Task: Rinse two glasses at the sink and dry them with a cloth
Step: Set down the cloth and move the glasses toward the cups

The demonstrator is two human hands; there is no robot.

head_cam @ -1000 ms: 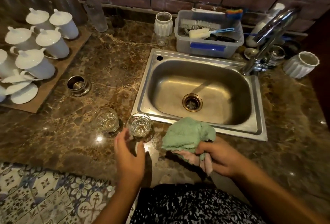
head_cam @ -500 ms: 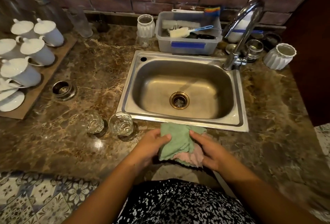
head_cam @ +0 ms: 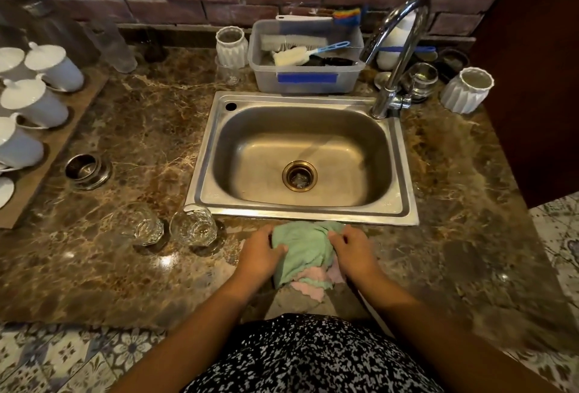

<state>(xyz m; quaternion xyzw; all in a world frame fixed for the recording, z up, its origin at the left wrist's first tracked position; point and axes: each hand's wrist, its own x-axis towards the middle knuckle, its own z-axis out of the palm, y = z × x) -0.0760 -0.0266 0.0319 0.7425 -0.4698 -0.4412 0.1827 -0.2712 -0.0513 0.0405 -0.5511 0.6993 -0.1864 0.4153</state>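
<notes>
Two clear glasses stand side by side on the marble counter left of the sink's front corner: the left glass [head_cam: 142, 225] and the right glass [head_cam: 194, 226]. A green and pink cloth [head_cam: 304, 251] lies on the counter just in front of the steel sink [head_cam: 300, 215]. My left hand [head_cam: 260, 251] grips the cloth's left side and my right hand [head_cam: 354, 251] grips its right side. Neither hand touches a glass. The sink basin is dry-looking and no water runs from the chrome tap [head_cam: 396, 48].
White lidded cups [head_cam: 34, 101] sit on a board at the left, with a small steel bowl [head_cam: 84, 168] nearby. A plastic tub of brushes [head_cam: 305, 79], white ribbed jars [head_cam: 468, 90] and bottles line the brick wall. Patterned floor tiles lie below the counter edge.
My left hand left the right glass and came onto the cloth. The cloth has come down from my right hand's grip onto the counter, held on both sides.
</notes>
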